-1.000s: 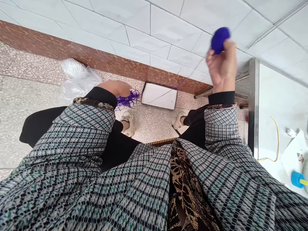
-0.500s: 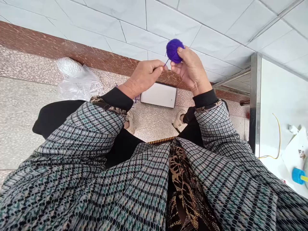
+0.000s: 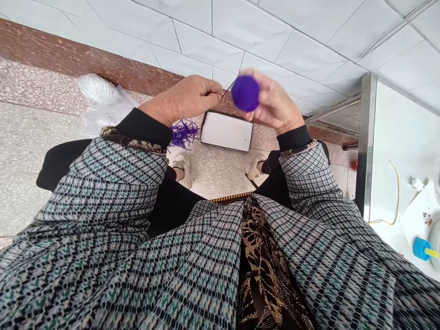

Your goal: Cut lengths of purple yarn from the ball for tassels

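Observation:
My right hand [image 3: 275, 103] grips a ball of deep purple yarn [image 3: 245, 93], which is blurred by motion. My left hand [image 3: 182, 97] pinches a thin strand of purple yarn [image 3: 228, 88] between its fingertips, a short way left of the ball. The strand runs towards the ball. Below my left wrist, a loose tangle of purple yarn [image 3: 184, 134] lies on the speckled floor [image 3: 220, 178]. A shallow white box [image 3: 227, 131] sits on the floor beneath my hands.
A clear plastic bag [image 3: 103, 110] lies by the reddish marble skirting [image 3: 68, 57] at the left. White wall tiles [image 3: 275, 41] fill the top. A steel-edged white panel [image 3: 365, 137] stands at the right, with a yellow cord [image 3: 395, 197] and a blue cap [image 3: 421, 249].
My left hand has risen from the floor tangle and now pinches the strand near the ball. My right hand has moved left and lower with the ball, and the two hands are closer together.

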### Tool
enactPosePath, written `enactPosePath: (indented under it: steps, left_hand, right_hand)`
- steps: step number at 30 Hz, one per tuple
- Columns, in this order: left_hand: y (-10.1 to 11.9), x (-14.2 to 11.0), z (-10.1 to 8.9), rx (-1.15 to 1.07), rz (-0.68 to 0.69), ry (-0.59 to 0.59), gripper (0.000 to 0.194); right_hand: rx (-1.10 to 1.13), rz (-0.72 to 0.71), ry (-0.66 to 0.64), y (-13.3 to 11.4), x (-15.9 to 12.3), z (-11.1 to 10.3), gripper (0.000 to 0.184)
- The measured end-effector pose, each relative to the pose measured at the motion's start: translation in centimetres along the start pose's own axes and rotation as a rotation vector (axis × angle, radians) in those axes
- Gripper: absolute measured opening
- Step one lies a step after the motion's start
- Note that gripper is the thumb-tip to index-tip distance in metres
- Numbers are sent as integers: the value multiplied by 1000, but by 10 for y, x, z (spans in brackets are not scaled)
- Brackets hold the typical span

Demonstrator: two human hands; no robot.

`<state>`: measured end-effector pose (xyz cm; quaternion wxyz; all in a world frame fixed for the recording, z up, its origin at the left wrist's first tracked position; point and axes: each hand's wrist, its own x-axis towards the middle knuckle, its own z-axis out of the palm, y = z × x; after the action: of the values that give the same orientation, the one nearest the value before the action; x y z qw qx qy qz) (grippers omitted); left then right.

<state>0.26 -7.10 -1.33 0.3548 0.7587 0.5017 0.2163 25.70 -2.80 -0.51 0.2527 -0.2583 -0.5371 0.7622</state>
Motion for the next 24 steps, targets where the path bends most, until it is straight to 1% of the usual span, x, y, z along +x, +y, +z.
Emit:
enactPosePath:
  steps: [1,2,3,4,5,6,7,8,9,10,11,12,13,14,15,16,17,19,20,21,22,23,24]
  left_hand:
    - [1,1,3,-27,-2,-51,21]
    - [3,1,6,-51,2,-111,22]
    - [6,1,9,-71,16,-172,23]
    - [10,1,10,-87,43,-222,23]
    - [14,0,10,-100,68,-254,24]
    - [18,-1,9,-112,83,-269,24]
    - [20,-3,5,-123,84,-270,24]
    - [21,-4,1,-131,72,-262,23]
    - [21,-5,-4,-131,52,-249,23]
    - [20,-6,-8,-121,30,-242,23]
    - [18,-6,-12,-109,7,-237,23]
    - [16,-6,-15,-97,-11,-231,23]
    - [13,-6,-15,-90,-23,-226,23]
    - [10,-5,-13,-89,-25,-225,23]
    - [8,-4,-10,-97,-20,-229,23]
    - [6,-3,-5,-113,-8,-236,22]
    - [4,-1,1,-132,11,-252,21]
    - [3,1,12,-177,58,-297,19]
    - [3,2,16,-202,78,-308,18]
    - [3,2,18,-222,92,-309,18]
    - [2,2,18,-237,100,-296,18]
    - [2,2,17,-247,99,-270,18]
    - [0,2,14,-253,89,-236,18]
  right_hand:
    - [24,-96,96,-1,3,1,60]
    - [18,-168,210,-1,7,3,59]
    - [-17,-206,324,0,11,4,55]
    - [-79,-210,417,2,15,5,49]
    - [-166,-174,469,5,18,4,45]
    - [-269,-102,464,8,19,3,42]
    - [-374,-10,393,11,19,1,42]
    - [-458,88,261,13,18,-2,42]
    - [-500,166,90,15,15,-5,41]
    - [-492,211,-92,15,11,-7,40]
    - [-434,215,-251,15,8,-9,41]
    - [-336,173,-356,13,4,-10,45]
    - [-217,100,-387,12,2,-10,52]
    - [-103,9,-341,9,1,-9,60]
    - [-17,-82,-234,7,1,-7,65]
    - [34,-163,-88,5,3,-4,66]
    - [47,-223,71,4,5,-1,64]
    - [-46,-287,357,3,12,4,52]
    - [-156,-280,439,4,15,5,47]
    - [-301,-235,458,4,17,5,43]
    - [-464,-152,397,5,17,3,40]
    - [-613,-38,259,5,16,0,38]
    - [-711,79,71,4,13,-3,37]
